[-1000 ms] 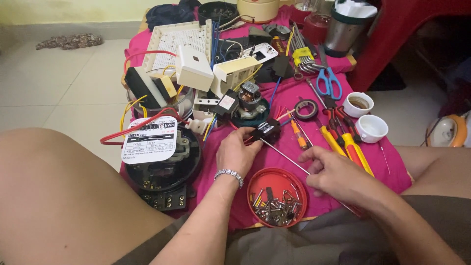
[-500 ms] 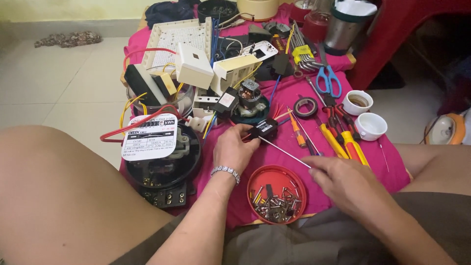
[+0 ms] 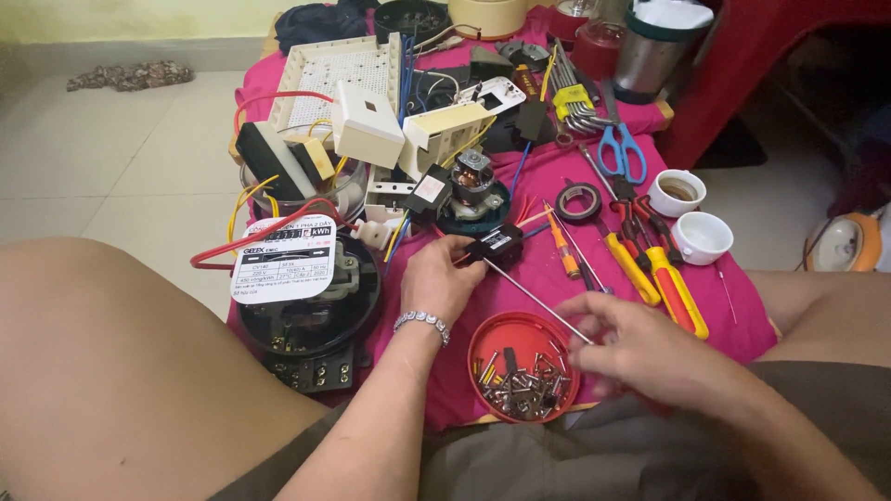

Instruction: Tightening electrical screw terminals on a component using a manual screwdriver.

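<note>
The left hand (image 3: 444,278) pinches a small black part (image 3: 495,245) over the pink cloth (image 3: 557,288); the right hand (image 3: 640,348) grips a thin screwdriver (image 3: 536,297), its shaft slanting far-left into the part.

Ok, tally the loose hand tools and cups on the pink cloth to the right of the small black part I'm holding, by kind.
Scissors, blue-handled: 1
Pliers, yellow and red handles: 2
Small orange screwdriver: 1
Black tape roll: 1
White cups: 2
Hex key set: 1
Total: 8
</note>
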